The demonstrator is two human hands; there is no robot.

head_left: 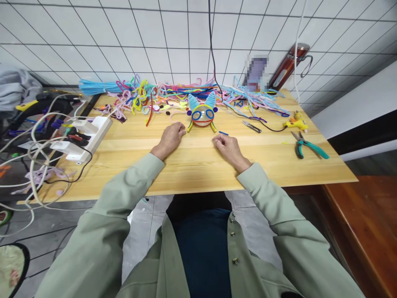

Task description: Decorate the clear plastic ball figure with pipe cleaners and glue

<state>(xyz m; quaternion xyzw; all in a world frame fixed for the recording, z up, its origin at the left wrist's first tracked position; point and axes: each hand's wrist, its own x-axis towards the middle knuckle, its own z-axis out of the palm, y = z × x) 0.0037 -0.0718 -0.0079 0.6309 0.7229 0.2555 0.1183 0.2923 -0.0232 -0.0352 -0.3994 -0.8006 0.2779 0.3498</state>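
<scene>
A small animal-like figure (203,115) stands upright on the table between my hands. It has light-blue fuzzy ears, blue rings like glasses, a clear rounded body with a red band, and yellow-green feet. My left hand (171,138) rests on the wood just left of the figure, its fingers curled in and nothing seen in them. To the right and nearer me lies my right hand (228,149), thumb and fingers drawn together, with no object showing. A short blue strip (223,133) lies just beyond the right fingers, apart from them.
Colourful pipe cleaners (173,94) pile along the tiled wall. Small snips (252,126), a yellow glue gun (296,122) with a black cord and teal-handled pliers (312,148) lie to the right. A white power strip (96,136) with tangled cables sits left. A red-brown flask (290,66) leans behind.
</scene>
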